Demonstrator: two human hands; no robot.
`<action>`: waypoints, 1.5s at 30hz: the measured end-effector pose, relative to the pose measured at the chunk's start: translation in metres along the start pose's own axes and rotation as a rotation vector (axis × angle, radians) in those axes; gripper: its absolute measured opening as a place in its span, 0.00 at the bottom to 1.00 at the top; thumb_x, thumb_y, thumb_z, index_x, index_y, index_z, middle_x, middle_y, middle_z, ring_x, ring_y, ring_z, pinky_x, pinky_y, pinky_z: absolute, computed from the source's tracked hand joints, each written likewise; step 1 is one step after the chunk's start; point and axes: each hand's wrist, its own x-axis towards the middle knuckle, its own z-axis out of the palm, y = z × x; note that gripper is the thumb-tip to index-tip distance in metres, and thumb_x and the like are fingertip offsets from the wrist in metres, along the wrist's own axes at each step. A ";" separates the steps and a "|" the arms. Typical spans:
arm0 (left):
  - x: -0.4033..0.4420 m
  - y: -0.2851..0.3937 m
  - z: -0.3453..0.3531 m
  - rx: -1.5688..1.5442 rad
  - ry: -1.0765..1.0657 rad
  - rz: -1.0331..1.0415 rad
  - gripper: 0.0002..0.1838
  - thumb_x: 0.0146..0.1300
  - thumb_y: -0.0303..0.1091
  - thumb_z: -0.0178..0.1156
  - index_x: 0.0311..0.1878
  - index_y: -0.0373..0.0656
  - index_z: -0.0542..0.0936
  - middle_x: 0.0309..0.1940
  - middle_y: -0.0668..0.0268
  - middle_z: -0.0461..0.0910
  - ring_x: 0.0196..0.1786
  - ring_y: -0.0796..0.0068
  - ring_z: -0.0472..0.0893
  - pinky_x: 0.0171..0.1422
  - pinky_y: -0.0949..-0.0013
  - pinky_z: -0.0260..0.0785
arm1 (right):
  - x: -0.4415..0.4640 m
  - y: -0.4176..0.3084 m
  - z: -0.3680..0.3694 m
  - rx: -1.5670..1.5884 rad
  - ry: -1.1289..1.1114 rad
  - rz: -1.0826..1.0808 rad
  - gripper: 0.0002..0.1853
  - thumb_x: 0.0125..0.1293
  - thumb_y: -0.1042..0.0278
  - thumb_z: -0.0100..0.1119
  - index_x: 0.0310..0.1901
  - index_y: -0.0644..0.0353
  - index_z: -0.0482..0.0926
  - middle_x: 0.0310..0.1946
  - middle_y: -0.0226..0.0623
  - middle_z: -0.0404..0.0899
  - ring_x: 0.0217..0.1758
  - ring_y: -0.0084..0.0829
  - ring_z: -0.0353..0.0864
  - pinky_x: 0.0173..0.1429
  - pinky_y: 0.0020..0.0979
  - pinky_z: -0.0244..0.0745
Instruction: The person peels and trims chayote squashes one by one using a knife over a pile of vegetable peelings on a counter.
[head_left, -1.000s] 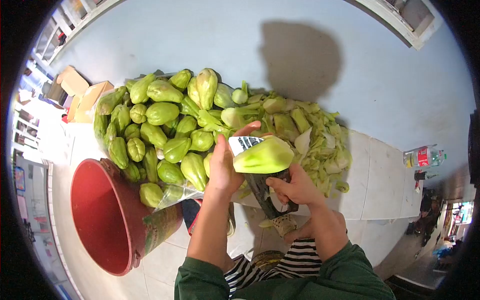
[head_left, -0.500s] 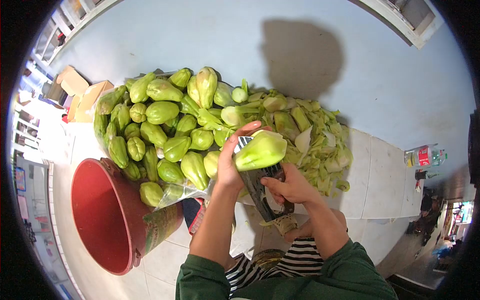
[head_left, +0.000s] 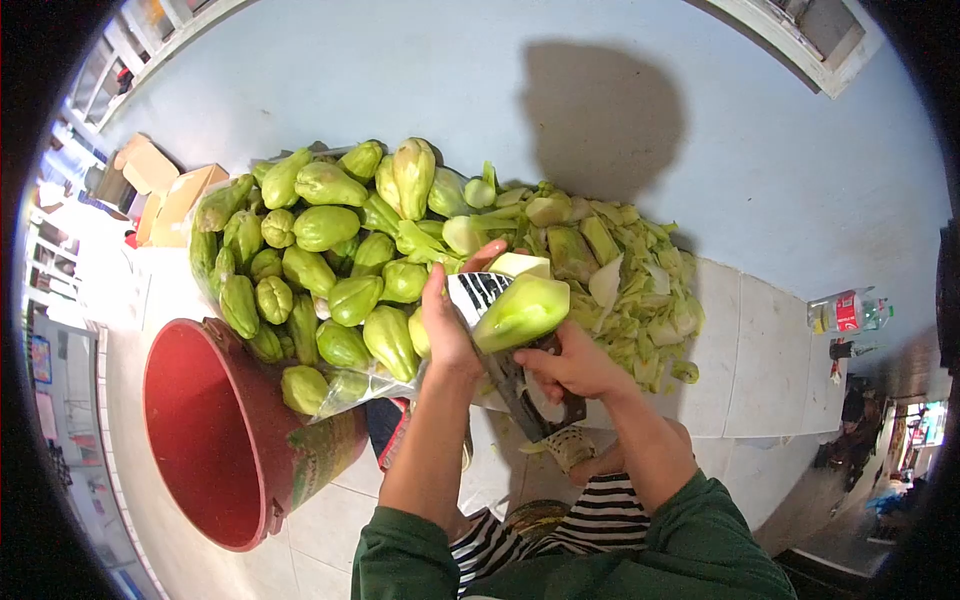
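My left hand is wrapped round a peeled pale green chayote from its left side, over a striped cloth or glove-like piece whose nature I cannot make out. Below the chayote, my right hand grips a dark knife with a broad blade pointing down toward my knees. A pale cut piece shows just beyond the chayote. Whole green chayotes are heaped to the left of my hands, and a pile of peelings spreads to the right.
A red bucket lies tilted at the lower left, its mouth facing me. Cardboard boxes stand against the wall at the far left. On the right, a plastic bottle lies on the tiled floor by the wall.
The chayote has turned and shifted slightly in my left hand, and a pale cut piece now shows beyond it. The dark knife has swung to a steeper slant, with my right hand still on it.
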 end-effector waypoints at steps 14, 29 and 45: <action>0.007 0.005 -0.017 -0.113 0.078 0.086 0.33 0.59 0.26 0.54 0.70 0.36 0.63 0.63 0.52 0.71 0.65 0.49 0.71 0.71 0.36 0.62 | 0.009 -0.004 -0.036 0.721 0.374 -0.023 0.08 0.70 0.65 0.58 0.37 0.53 0.68 0.17 0.22 0.63 0.14 0.18 0.63 0.20 0.26 0.62; -0.012 0.051 0.002 0.403 0.166 0.051 0.33 0.54 0.14 0.59 0.67 0.37 0.70 0.46 0.58 0.82 0.34 0.76 0.83 0.28 0.78 0.75 | 0.021 0.008 -0.087 0.499 0.760 -0.198 0.07 0.70 0.71 0.56 0.39 0.60 0.68 0.27 0.33 0.71 0.27 0.28 0.73 0.32 0.35 0.77; 0.005 0.036 -0.010 -0.275 0.152 0.109 0.24 0.62 0.54 0.53 0.52 0.44 0.74 0.42 0.58 0.78 0.46 0.57 0.77 0.44 0.56 0.70 | 0.009 0.004 -0.052 0.048 0.632 -0.236 0.16 0.73 0.57 0.54 0.31 0.58 0.68 0.17 0.28 0.70 0.18 0.22 0.70 0.23 0.28 0.66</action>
